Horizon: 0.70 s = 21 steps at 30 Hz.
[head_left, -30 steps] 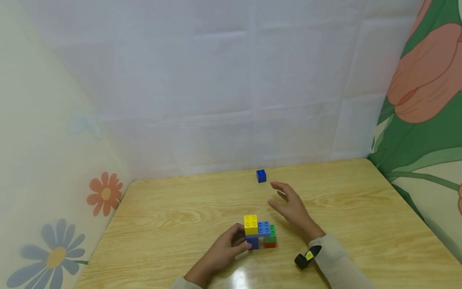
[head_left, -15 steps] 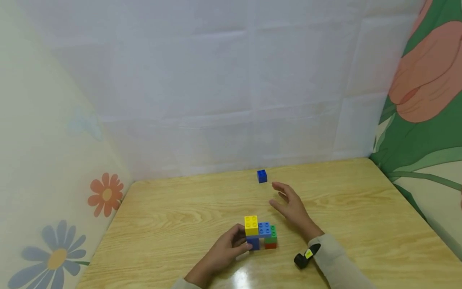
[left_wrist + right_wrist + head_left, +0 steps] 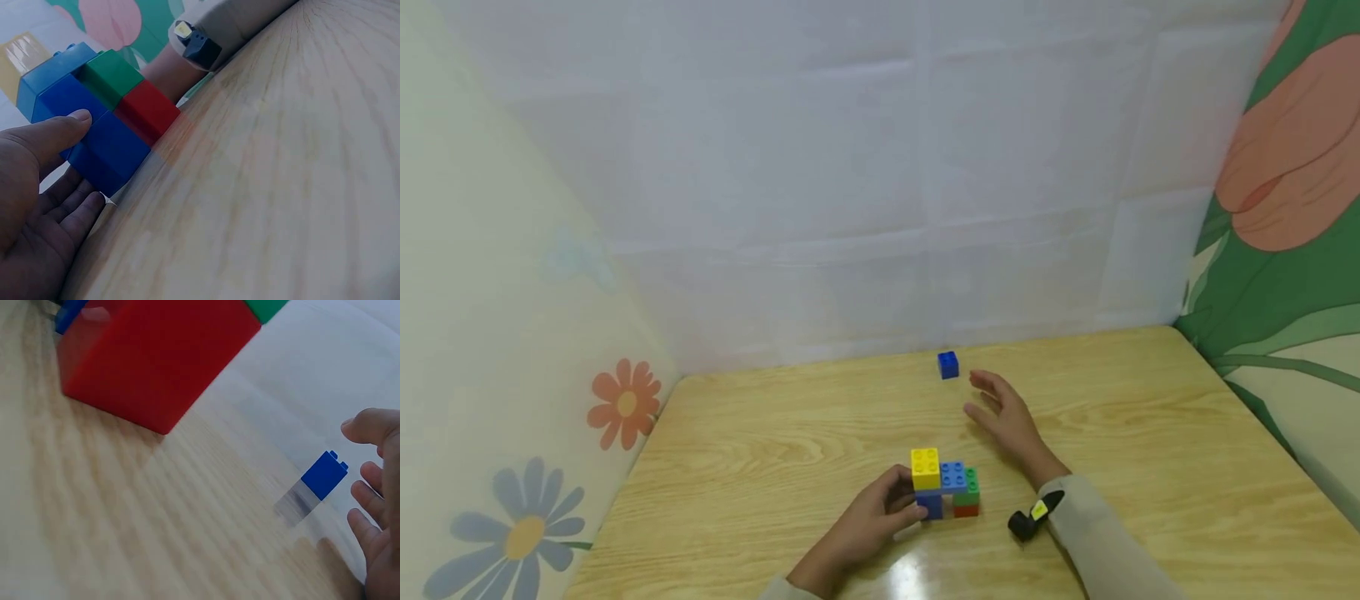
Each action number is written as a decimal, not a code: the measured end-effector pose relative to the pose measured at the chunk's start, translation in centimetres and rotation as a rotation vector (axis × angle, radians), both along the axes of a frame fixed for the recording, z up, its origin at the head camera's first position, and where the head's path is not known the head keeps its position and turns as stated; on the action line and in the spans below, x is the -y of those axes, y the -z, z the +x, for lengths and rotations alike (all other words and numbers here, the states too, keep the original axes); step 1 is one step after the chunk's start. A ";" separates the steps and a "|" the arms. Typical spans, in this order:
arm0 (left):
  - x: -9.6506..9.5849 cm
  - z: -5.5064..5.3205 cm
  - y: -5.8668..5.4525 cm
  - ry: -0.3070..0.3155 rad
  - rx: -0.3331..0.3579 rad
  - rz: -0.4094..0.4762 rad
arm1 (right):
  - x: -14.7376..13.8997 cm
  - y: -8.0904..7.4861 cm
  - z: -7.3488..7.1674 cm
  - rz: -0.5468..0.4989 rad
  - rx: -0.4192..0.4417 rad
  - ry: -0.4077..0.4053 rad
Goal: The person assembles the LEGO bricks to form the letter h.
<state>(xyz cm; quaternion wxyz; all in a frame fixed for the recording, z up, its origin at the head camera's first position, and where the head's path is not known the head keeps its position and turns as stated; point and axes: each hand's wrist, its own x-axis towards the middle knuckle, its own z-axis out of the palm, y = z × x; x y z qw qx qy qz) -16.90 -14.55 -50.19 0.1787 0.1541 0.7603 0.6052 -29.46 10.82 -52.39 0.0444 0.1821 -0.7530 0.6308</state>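
A small structure of toy building bricks stands on the table. Its yellow brick tops the left end, and a light blue brick spans to a green brick over a red brick. My left hand grips the dark blue bricks of the left leg, thumb on the near face and fingers around the far side. Farther back, my right hand is held with fingers apart and nothing between them. Just beyond its fingertips sits a loose blue brick, also seen in the right wrist view.
The wooden table meets a white sheet along its back edge. Painted walls with flowers stand at both sides. A black camera is strapped to the right wrist, close to the structure's right side.
My right hand has shifted slightly forward, toward the back of the table. The left hand keeps its grip on the structure, and the head view has shifted a little.
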 end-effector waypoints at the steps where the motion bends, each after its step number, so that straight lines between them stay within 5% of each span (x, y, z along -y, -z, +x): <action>1: 0.0 0.0 0.0 0.001 0.000 0.005 | 0.1 0.0 -0.1 -0.003 -0.004 0.000; 9: 0.0 0.1 0.4 -0.006 0.008 0.027 | 0.5 -1.8 -0.6 -0.062 0.012 0.014; 13: -0.1 0.2 0.3 -0.005 0.012 0.025 | 0.6 -0.1 -1.8 -0.065 0.010 0.028; 21: -0.1 0.1 0.2 0.004 -0.008 0.046 | 1.0 0.5 -3.2 0.026 -0.097 0.062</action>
